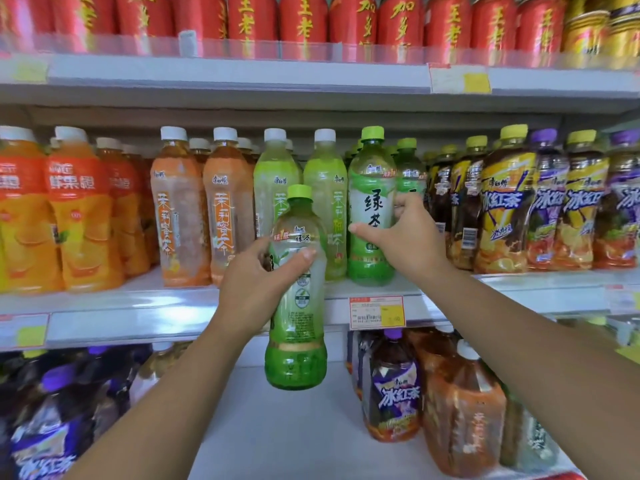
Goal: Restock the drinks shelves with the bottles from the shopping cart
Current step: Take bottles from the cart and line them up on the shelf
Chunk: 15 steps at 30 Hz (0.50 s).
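My left hand (pixel 258 271) grips a green tea bottle (pixel 298 306) with a light green cap, held upright in the air in front of the middle shelf (pixel 173 317). My right hand (pixel 403 237) wraps around a second green tea bottle (pixel 372 188) that stands at the front edge of the middle shelf, thumb on its label and fingers behind it. More green tea bottles (pixel 408 168) stand in a row behind it. The shopping cart is out of view.
The middle shelf also holds orange juice (pixel 79 209), jasmine tea bottles (pixel 180 209) and iced tea bottles (pixel 505 202). Red cans (pixel 304 19) line the top shelf. Large bottles (pixel 394 386) flank a bare gap (pixel 277 427) on the lower shelf. A price tag (pixel 376 311) hangs on the shelf edge.
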Available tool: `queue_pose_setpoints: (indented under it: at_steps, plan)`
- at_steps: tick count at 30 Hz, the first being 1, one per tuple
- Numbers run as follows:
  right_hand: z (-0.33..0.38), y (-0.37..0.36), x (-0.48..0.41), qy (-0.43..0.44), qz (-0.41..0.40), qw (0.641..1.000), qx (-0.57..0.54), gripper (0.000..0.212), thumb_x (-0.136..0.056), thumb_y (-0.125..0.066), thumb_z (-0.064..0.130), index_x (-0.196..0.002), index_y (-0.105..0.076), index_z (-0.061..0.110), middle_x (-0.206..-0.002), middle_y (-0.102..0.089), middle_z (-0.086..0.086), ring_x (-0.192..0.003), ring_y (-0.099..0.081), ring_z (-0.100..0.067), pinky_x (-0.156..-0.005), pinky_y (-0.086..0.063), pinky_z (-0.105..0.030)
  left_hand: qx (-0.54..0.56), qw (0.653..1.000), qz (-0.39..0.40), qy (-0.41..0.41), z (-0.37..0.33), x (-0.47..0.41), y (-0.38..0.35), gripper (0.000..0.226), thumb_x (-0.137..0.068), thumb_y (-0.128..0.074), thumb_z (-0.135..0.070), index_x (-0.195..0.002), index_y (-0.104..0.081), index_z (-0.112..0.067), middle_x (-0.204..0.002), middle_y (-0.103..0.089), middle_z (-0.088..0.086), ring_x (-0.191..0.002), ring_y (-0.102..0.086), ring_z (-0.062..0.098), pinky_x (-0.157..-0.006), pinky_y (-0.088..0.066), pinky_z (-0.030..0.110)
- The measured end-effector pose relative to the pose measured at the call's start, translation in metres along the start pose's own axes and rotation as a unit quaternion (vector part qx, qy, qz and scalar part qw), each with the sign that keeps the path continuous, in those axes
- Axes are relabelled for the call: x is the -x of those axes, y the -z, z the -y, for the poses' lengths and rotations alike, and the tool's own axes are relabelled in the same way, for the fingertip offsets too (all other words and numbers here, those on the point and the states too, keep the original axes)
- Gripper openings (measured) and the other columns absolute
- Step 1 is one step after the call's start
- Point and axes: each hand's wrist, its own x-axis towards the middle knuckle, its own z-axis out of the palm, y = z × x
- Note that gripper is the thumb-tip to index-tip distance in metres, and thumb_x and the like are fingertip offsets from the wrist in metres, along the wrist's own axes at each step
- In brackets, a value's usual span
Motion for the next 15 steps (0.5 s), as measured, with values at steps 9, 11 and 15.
queue_pose_setpoints:
  at_steps: [9,11,15]
  plan:
    - [0.004,0.004,0.066,0.106,-0.032,0.988,-0.112,0.042,-0.086,-0.066,0.034,-0.123,-0.047,0.024,-0.103,-0.052,0.008,-0.095,-0.052,-0.011,-0.082,-0.044,-0.025,0.073,0.993,0.076,0.055,-0.025,0.009,0.006,0.023,-0.081,-0.075,-0.026,-0.099,-0.068,-0.015,-0.074,-0.074,-0.008,-0.069,-0.071,0.009,-0.057,-0.052,0.019]
    - [0.014,0.007,0.094,0.063,0.131,0.975,-0.166,0.043,-0.086,-0.066,0.036,-0.123,-0.046,0.033,-0.103,-0.056,0.013,-0.094,-0.056,-0.001,-0.077,-0.044,-0.016,0.1,0.989,0.092,0.059,-0.037,0.012,0.005,0.015,-0.085,-0.07,-0.009,-0.099,-0.066,-0.01,-0.071,-0.074,-0.007,-0.065,-0.07,0.006,-0.054,-0.051,0.016]
    - [0.023,0.002,0.116,0.005,0.24,0.945,-0.223,0.048,-0.069,-0.078,0.045,-0.108,-0.05,0.045,-0.104,-0.066,0.018,-0.094,-0.063,0.005,-0.087,-0.052,-0.026,0.105,0.99,0.087,0.025,-0.053,0.013,-0.008,0.045,-0.068,-0.084,-0.023,-0.108,-0.067,-0.012,-0.091,-0.077,-0.003,-0.084,-0.073,0.012,-0.07,-0.057,0.026]
